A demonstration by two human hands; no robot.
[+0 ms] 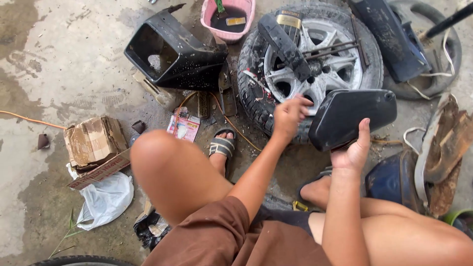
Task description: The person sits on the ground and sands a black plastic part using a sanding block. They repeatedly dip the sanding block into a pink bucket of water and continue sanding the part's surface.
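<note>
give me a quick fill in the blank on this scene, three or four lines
1. The right hand holds a rounded black plastic side cover from ____.
2. The left hand hovers over a wheel with a silver alloy rim, which lies ____ on the concrete floor.
3. The basin behind the wheel is ____ in colour.
4. A torn ____ box sits on the left by a white plastic bag.

Missing words: below; flat; pink; cardboard

Side cover [352, 117] right of wheel [310, 64]; basin [228, 17] behind; box [93, 142] far left.
</note>
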